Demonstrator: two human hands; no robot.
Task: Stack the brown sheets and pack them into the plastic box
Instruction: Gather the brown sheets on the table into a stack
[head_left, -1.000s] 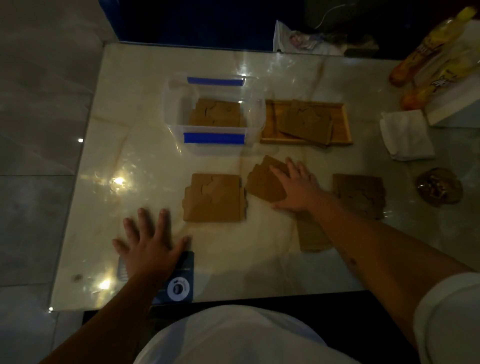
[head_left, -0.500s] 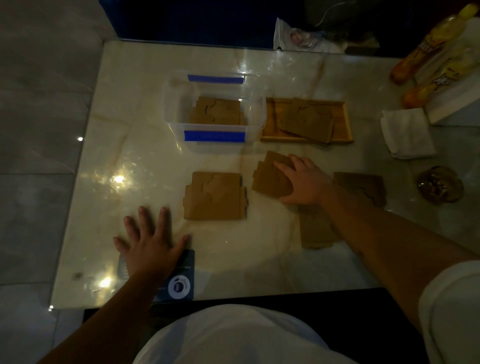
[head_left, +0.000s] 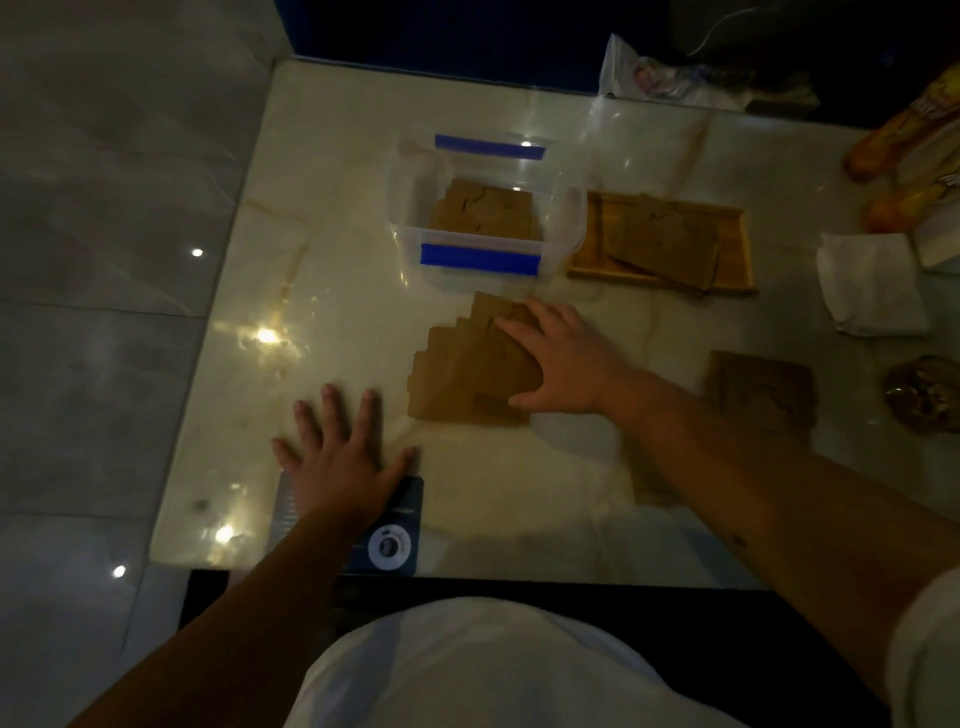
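1. Right hand (head_left: 563, 364) lies flat, fingers straight, on a tilted brown sheet (head_left: 498, 348); grip wide, nothing pinched.
2. That sheet lies askew on top of a second sheet (head_left: 441, 384), overlapping it, mid surface (head_left: 337, 249).
3. Left hand (head_left: 340, 457) is spread flat on the surface at the near left, fingers splayed, grip wide, holding nothing; its heel is over a dark card (head_left: 400, 525).
4. Plastic box (head_left: 483, 208) with blue clips sits far centre, open, with brown sheets inside.
5. Wooden tray (head_left: 737, 249) just right of the box, holds more sheets.
6. Another sheet (head_left: 761, 389) lies at the right, well apart from the stack.
7. White napkin (head_left: 867, 286) at far right.
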